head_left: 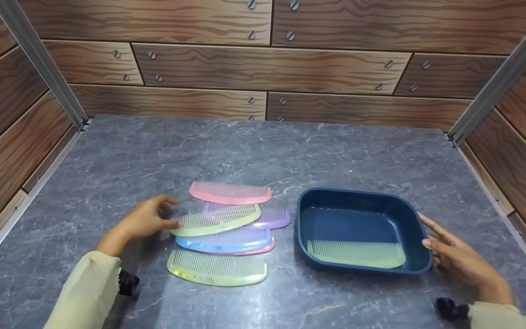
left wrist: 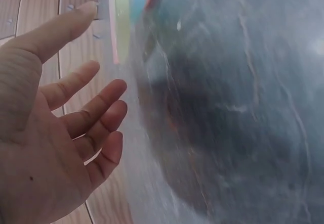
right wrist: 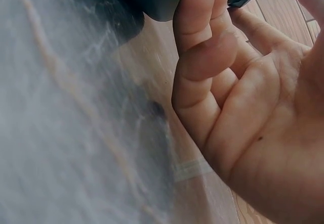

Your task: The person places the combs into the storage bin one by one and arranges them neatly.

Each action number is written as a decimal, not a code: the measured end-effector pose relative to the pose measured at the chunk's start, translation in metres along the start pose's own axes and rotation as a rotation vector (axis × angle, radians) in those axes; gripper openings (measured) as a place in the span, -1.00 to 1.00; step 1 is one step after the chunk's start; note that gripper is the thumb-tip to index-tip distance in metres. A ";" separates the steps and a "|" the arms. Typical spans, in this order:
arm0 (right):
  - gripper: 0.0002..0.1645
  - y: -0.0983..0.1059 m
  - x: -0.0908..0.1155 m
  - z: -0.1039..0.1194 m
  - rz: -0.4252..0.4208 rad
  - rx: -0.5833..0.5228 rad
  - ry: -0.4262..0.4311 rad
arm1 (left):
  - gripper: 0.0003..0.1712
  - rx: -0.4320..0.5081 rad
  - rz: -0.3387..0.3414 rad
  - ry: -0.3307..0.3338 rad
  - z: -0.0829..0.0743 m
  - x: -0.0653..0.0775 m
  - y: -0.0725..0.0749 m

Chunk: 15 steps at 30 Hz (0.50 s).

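L hand [head_left: 142, 219], lower L of frame, empty, fingers loosely bent, thumb tip by L end of yellow-green comb [head_left: 219, 227]; contact can't tell. That comb lies over purple comb [head_left: 274, 224], w/ pink comb [head_left: 231, 198] above, blue comb [head_left: 224, 247] and speckled pale-green comb [head_left: 217, 278] below, all lower ctr. R hand [head_left: 459, 258], lower R, holds dk-blue basin [head_left: 349, 221] at its R end, thumb at rim; one green comb [head_left: 359, 259] inside, along near wall.
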State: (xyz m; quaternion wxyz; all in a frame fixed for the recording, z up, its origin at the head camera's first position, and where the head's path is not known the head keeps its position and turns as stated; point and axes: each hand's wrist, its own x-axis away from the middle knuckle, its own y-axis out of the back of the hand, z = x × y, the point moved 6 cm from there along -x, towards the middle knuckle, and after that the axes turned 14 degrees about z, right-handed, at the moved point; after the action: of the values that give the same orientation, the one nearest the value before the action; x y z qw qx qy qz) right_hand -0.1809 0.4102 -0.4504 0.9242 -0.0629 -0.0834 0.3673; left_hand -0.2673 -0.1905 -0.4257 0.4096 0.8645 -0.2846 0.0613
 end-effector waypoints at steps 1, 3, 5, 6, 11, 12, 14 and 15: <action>-0.30 0.000 0.000 0.000 -0.003 0.008 -0.004 | -0.25 0.007 0.011 0.014 0.002 0.001 0.000; -0.31 0.000 0.001 0.001 -0.007 0.019 -0.007 | -0.20 0.011 0.029 0.032 0.004 0.003 -0.001; -0.31 0.000 0.001 0.001 -0.013 0.024 -0.016 | -0.16 0.010 0.039 0.049 0.006 0.004 -0.001; -0.32 0.000 0.001 0.001 -0.017 0.028 -0.022 | -0.15 0.007 0.040 0.055 0.007 0.004 -0.001; -0.32 0.001 0.000 0.000 -0.030 0.017 -0.028 | -0.18 0.042 0.035 0.040 0.009 0.003 -0.004; -0.32 0.001 0.000 0.000 -0.031 0.012 -0.025 | -0.19 0.058 0.039 0.032 0.009 0.002 -0.005; -0.32 0.001 0.000 0.000 -0.036 0.009 -0.026 | -0.20 0.099 0.052 0.012 0.009 0.000 -0.008; -0.32 0.002 0.000 0.000 -0.040 0.010 -0.027 | -0.20 0.114 0.059 0.006 0.009 -0.002 -0.009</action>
State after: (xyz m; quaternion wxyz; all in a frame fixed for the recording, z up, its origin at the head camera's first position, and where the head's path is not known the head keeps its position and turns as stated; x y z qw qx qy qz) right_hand -0.1818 0.4115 -0.4508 0.9305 -0.0515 -0.0953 0.3499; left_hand -0.2651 -0.1923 -0.4384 0.3585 0.8775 -0.3048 0.0922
